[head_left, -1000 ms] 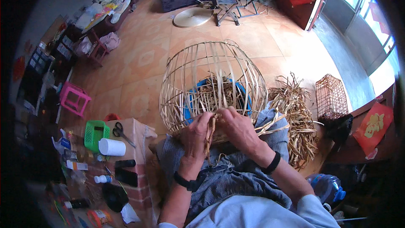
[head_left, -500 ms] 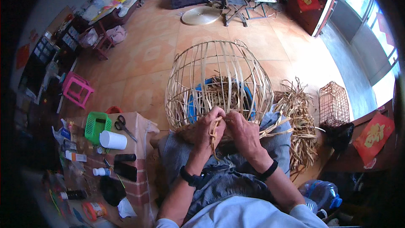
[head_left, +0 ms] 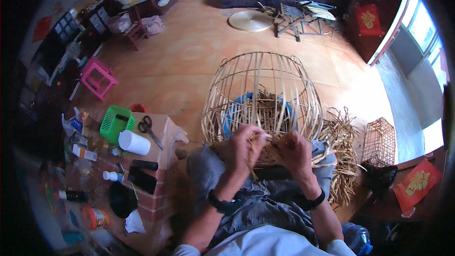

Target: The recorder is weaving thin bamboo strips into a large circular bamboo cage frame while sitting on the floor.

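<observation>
A large openwork basket (head_left: 258, 73) of thin, pale strips rests at my lap, its tall ribs curving away from me to a hoop. My left hand (head_left: 249, 148) is closed round a twisted strand of dry plant fibre (head_left: 254, 161) at the basket's near edge; motion blurs the fingers a little. Close beside it, my right hand (head_left: 297, 154) is curled at the same edge, and what its fingers pinch is hidden. Pale flat strips (head_left: 324, 160) stick out past the right hand. Through the ribs shows a blue round container (head_left: 227, 116) with dry fibre in it.
Loose dry fibre (head_left: 342, 161) is heaped at right, near a small wire cage (head_left: 379, 142). On the left table (head_left: 159, 173) are a green basket (head_left: 116, 123), scissors (head_left: 149, 130) and a white cylinder (head_left: 134, 142). A pink stool (head_left: 98, 78) stands beyond.
My view has shifted, so the room sits lower and further right. My hands have moved slightly apart, and my left hand has turned with the strand.
</observation>
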Available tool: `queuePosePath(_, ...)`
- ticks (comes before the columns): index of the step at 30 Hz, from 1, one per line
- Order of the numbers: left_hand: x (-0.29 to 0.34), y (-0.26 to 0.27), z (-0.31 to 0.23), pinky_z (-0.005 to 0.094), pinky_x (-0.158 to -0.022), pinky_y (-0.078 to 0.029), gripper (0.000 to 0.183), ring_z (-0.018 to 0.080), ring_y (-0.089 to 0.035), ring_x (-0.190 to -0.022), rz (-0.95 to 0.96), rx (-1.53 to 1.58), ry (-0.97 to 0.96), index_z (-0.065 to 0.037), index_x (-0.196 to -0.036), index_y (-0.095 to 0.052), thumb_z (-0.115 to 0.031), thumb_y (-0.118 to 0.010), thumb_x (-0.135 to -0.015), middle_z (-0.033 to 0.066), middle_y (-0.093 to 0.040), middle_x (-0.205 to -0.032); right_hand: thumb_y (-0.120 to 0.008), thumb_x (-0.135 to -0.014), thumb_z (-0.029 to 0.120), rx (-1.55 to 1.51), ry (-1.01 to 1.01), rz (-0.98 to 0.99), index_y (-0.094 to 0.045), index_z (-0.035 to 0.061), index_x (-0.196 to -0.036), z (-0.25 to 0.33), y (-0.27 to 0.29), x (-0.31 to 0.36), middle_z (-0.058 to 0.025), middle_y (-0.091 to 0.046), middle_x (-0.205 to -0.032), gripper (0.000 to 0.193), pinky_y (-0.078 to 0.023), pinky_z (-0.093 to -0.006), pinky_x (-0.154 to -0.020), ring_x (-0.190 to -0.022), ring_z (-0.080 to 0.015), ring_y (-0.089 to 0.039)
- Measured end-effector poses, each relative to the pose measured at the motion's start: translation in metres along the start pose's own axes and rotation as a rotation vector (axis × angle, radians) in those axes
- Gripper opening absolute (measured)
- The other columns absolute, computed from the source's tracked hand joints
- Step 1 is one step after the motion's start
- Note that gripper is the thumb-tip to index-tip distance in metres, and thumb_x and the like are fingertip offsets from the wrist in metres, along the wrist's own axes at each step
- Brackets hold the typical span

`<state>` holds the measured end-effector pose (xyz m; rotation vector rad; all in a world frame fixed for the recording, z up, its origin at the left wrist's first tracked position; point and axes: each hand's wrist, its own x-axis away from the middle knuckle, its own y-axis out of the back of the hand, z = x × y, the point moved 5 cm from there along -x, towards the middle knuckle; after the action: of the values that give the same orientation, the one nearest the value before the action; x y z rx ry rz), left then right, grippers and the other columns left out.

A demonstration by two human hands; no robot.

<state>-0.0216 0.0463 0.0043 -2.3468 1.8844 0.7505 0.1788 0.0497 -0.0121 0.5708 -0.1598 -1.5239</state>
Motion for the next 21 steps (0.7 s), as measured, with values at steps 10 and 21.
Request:
queuePosePath(10, -0.007, 0.113, 0.083, 0.0305, -0.073, -0.059, 0.029, 0.0187, -0.074, -0.082, -0.199, 0.737, 0.649, -0.008, -0.123, -0.063, -0.030, -0.070, -0.107, 0.0096, -0.074, -0.115, -0.074, -0.097, 0.000, -1.250, -0.573, -0.054, -0.062, 0.0106, -0.098, -0.081, 0.031, 0.027, 0.0029, -0.058, -0.079, 0.017, -0.036, -0.0219, -0.052, -0.060, -0.0062, -0.047)
queuePosePath(21, 0.017, 0.173, 0.086, 0.0305, -0.076, -0.056, 0.027, 0.0174, -0.070, -0.085, -0.489, 0.209, 0.338, -0.006, -0.126, -0.059, -0.016, -0.069, -0.103, 0.0080, -0.069, -0.113, -0.074, -0.103, 0.022, 0.165, -0.071, 0.265, -0.064, 0.0012, -0.110, 0.014, 0.026, -0.002, -0.0072, -0.065, -0.075, 0.025, -0.051, -0.0339, -0.058, -0.069, -0.0152, -0.067)
